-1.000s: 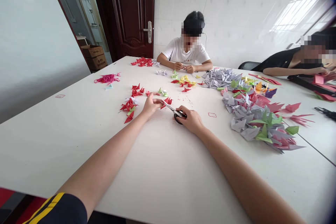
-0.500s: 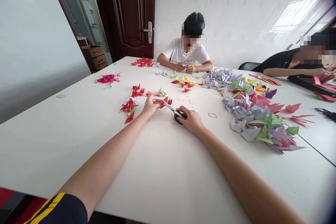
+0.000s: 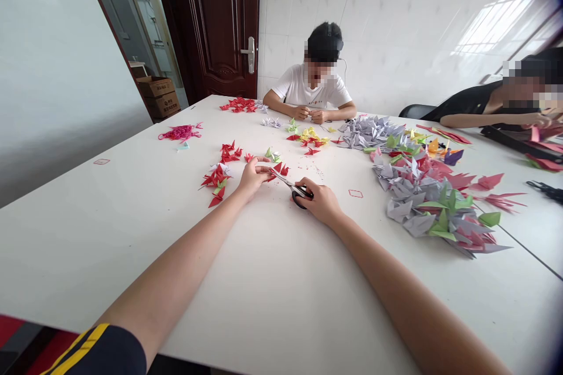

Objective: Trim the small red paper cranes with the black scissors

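Observation:
My right hand point(image 3: 320, 201) is closed around the black handles of a pair of scissors point(image 3: 288, 183), whose blades point left toward my left hand. My left hand point(image 3: 254, 178) is pinched near the blade tips; what sits between its fingertips is too small to make out. Red folded paper point(image 3: 281, 169) lies beside the blades, and a green and white piece point(image 3: 272, 155) is just behind. Left of my left hand lie several red paper cranes point(image 3: 216, 177).
A large heap of grey, pink and green cranes point(image 3: 422, 187) covers the right side of the white table point(image 3: 246, 293). Pink string-like material point(image 3: 180, 132) lies at the left. One person point(image 3: 314, 85) sits opposite, another point(image 3: 466, 102) at the right.
Both my hands and the scissors have hardly moved. The person at the right has shifted a hand slightly.

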Tool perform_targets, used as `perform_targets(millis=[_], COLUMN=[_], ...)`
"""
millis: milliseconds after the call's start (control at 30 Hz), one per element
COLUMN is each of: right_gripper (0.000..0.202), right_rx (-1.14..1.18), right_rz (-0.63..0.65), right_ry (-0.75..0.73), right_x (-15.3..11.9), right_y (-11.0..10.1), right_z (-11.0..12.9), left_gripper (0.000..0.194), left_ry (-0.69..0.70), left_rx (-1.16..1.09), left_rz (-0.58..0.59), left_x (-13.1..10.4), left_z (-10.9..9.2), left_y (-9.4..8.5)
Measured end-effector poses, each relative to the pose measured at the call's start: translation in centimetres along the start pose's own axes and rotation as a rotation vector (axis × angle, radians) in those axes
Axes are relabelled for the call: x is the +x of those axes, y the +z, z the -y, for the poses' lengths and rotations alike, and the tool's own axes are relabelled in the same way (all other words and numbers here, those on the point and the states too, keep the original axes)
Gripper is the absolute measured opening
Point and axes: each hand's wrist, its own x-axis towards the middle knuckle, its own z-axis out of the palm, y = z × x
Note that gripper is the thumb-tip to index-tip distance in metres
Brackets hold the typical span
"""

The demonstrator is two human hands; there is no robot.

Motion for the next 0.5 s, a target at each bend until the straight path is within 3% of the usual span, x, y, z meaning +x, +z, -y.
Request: perform_targets(millis=[500], right_gripper=[0.031], right_rx=[-0.001], right_rz=[-0.001], right_ry=[0.006], right_x=[-0.06], right_y=[-0.01], right_z=[0.08], left_gripper=[0.046], left_ry=[0.002], left_rx=[-0.001], left_rz=[-0.003], left_x=[0.13], left_z=[0.12], left_y=[-0.08])
